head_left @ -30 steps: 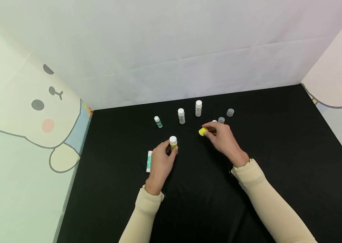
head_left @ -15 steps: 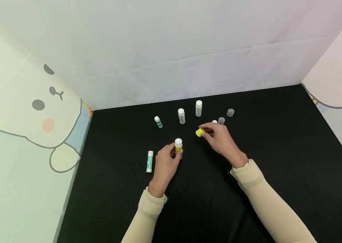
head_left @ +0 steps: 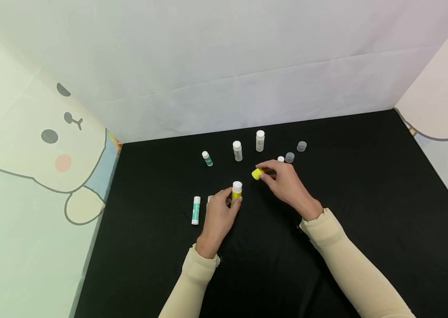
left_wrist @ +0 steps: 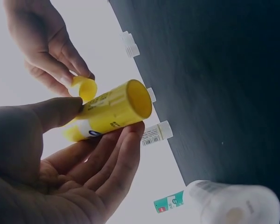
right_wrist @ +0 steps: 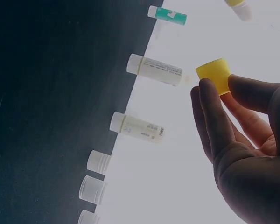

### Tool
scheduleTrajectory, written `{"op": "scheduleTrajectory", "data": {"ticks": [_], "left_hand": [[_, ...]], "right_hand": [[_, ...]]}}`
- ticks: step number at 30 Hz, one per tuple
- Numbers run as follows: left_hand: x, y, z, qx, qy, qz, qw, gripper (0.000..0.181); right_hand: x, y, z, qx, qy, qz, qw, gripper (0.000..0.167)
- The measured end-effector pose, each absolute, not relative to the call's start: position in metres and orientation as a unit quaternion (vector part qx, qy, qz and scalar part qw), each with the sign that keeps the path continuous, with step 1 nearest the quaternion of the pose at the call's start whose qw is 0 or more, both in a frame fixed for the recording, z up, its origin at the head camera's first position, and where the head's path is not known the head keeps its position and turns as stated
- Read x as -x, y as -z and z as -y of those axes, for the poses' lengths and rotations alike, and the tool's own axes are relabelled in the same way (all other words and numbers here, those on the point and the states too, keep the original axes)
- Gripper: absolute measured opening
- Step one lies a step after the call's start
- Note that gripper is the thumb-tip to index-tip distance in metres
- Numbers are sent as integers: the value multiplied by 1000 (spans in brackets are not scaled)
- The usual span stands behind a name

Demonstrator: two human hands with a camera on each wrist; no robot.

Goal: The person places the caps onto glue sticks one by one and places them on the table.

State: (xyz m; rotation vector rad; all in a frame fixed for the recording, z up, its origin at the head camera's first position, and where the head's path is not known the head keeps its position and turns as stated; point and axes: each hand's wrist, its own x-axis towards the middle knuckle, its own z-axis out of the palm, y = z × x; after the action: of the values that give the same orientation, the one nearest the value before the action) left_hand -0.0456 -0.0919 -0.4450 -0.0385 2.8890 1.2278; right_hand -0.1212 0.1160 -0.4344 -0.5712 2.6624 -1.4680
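Note:
My left hand (head_left: 217, 218) holds a yellow glue stick (head_left: 237, 194), white end up. Thumb and fingers grip its sides in the left wrist view, where the yellow lower end of the glue stick (left_wrist: 116, 107) faces the camera. To the right and slightly farther back, my right hand (head_left: 287, 185) pinches a small yellow cap (head_left: 257, 174) between thumb and fingertips. Cap and glue stick are apart. A green-and-white glue stick (head_left: 196, 210) is left of my left hand. Beside that hand a whitish tube (left_wrist: 233, 205) shows, mostly hidden in the head view.
Farther back stand a small green glue stick (head_left: 207, 158) and two white-capped glue sticks, one (head_left: 237, 151) left of the other (head_left: 260, 141). Just beyond my right hand are a white cap (head_left: 281, 159) and two translucent caps, one nearer (head_left: 289, 157), one farther (head_left: 301, 146). A pale wall (head_left: 236, 101) bounds the black table.
My left hand has moved right with the yellow glue stick, uncovering the green-and-white one. My right hand has shifted slightly left with the yellow cap, so the gap between them has narrowed.

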Motion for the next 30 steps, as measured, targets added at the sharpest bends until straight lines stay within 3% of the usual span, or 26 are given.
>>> {"op": "scheduleTrajectory", "data": {"ticks": [30], "left_hand": [[40,449,87,10,-397,-917,31,32]], "right_hand": [[113,434,-107,277,490,-825,44,32]]}}
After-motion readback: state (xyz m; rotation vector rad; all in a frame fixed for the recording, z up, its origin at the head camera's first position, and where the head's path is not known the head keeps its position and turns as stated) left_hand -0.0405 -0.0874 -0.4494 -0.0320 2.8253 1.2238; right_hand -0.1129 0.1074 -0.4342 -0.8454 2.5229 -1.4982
